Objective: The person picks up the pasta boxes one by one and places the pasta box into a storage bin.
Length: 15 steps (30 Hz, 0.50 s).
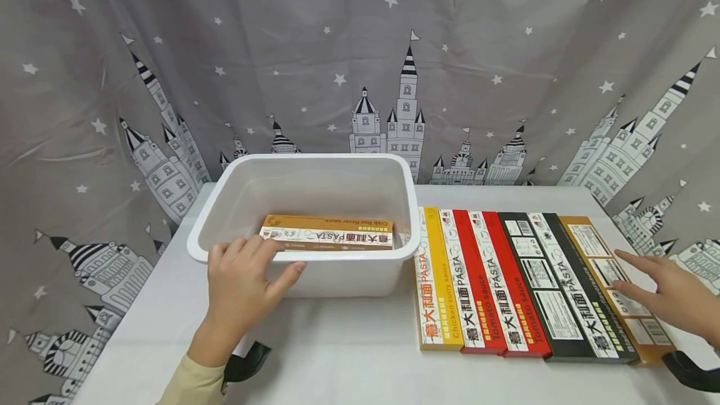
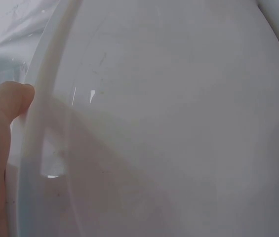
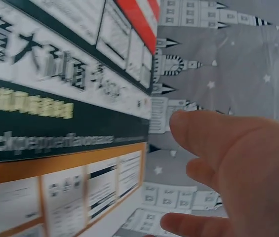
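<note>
My left hand holds the near rim of a white plastic tub, its fingers over the edge; the left wrist view shows the thumb against the rim. Inside the tub lies an orange and white pasta box marked "Crab Roe flavor sauce". My right hand is spread over an orange pasta box at the right end of a row, printed panels facing up. Whether its fingertips touch that box, I cannot tell. Next to it lies black pasta packaging marked black pepper flavour.
Left of the black packaging lie two red tomato sauce boxes and a yellow chicken curry box, close to the tub's right side. A white table bears everything. Behind it hangs a grey curtain with castles and stars.
</note>
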### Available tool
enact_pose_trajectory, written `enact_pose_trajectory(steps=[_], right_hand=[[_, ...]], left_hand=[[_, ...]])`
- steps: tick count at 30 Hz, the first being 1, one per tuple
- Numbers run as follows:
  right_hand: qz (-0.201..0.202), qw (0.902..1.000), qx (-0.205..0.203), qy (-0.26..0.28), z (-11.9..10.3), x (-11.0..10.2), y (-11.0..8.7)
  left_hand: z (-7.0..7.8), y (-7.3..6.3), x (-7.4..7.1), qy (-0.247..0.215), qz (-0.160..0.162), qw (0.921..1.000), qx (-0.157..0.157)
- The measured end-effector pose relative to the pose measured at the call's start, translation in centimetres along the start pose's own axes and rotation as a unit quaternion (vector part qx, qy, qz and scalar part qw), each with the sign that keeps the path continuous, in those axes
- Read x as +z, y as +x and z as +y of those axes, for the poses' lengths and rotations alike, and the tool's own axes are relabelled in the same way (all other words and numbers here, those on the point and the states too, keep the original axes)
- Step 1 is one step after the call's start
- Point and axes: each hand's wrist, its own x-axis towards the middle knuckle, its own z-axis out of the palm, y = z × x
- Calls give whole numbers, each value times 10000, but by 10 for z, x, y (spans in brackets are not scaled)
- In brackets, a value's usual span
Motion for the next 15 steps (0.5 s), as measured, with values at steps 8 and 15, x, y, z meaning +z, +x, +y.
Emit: enact_pose_trajectory(steps=[8,15], right_hand=[[200,9994,253,118,9,27,-14],[233,9977,523,374,11,58,-27]], left_hand=[[0,0,0,-15,28,10000,2],[-1,0,0,3,37,10000,37]])
